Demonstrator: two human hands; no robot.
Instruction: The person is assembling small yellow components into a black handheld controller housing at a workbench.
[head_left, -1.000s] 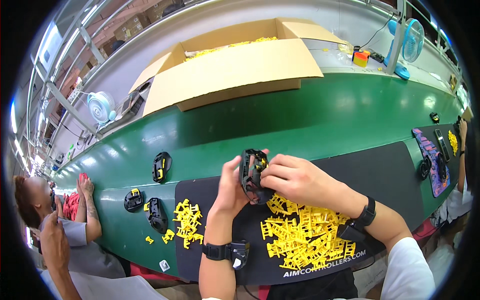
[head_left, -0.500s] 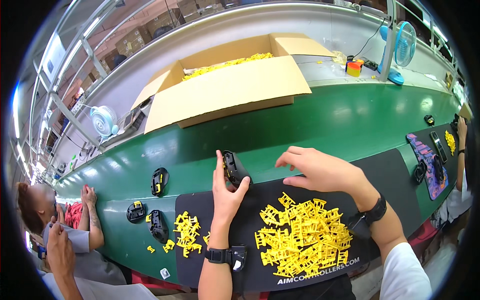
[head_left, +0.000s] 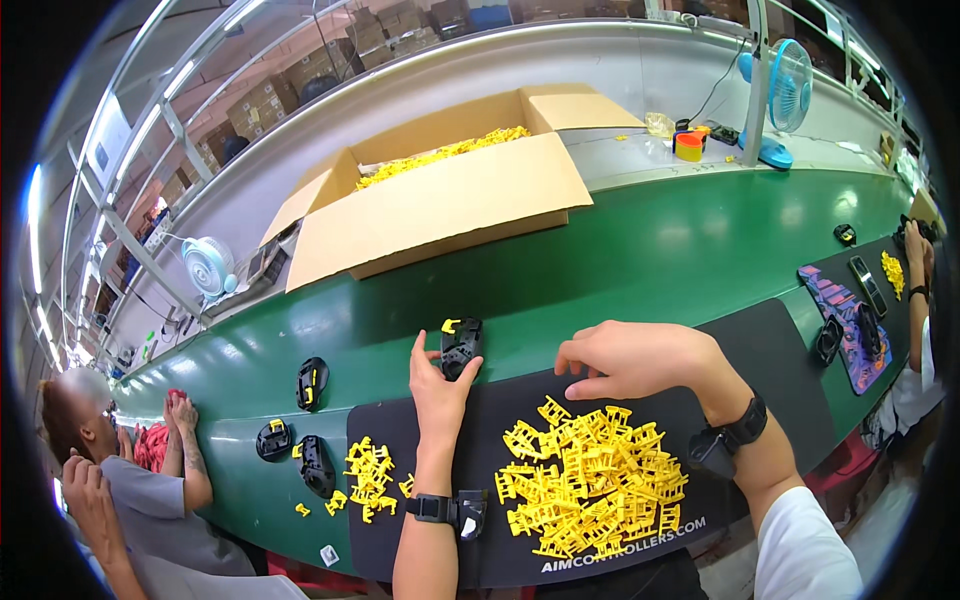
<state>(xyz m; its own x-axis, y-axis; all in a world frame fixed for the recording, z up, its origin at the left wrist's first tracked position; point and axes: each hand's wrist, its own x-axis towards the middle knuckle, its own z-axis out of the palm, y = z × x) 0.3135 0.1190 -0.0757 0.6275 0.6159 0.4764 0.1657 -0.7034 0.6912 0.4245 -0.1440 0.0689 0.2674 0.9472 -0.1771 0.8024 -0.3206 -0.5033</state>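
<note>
My left hand point(head_left: 438, 388) grips a black mouse shell point(head_left: 461, 350) between thumb and fingers, over the green work surface just past the mat's far edge. A yellow plastic clip point(head_left: 450, 326) shows at the shell's upper left. My right hand point(head_left: 630, 360) hovers above the far side of a large pile of yellow clips point(head_left: 595, 480). Its fingers are bent and apart from the thumb, with nothing visible between them. A smaller heap of yellow clips point(head_left: 370, 480) lies left of my left forearm. Other black mouse shells point(head_left: 312, 384) with yellow parts rest farther left.
A black mat point(head_left: 455, 550) lies under the piles. Beyond the green surface point(head_left: 650, 245) stands an open cardboard box point(head_left: 440, 205) of yellow parts. Blue fans point(head_left: 208, 265) stand at the back. Co-workers sit left point(head_left: 150, 490) and right, the right one beside a patterned mat point(head_left: 835, 300).
My left hand has lowered a little and turned the shell so more of its inside and the yellow clip show. My right hand has moved slightly down toward the pile. The view has shifted slightly.
</note>
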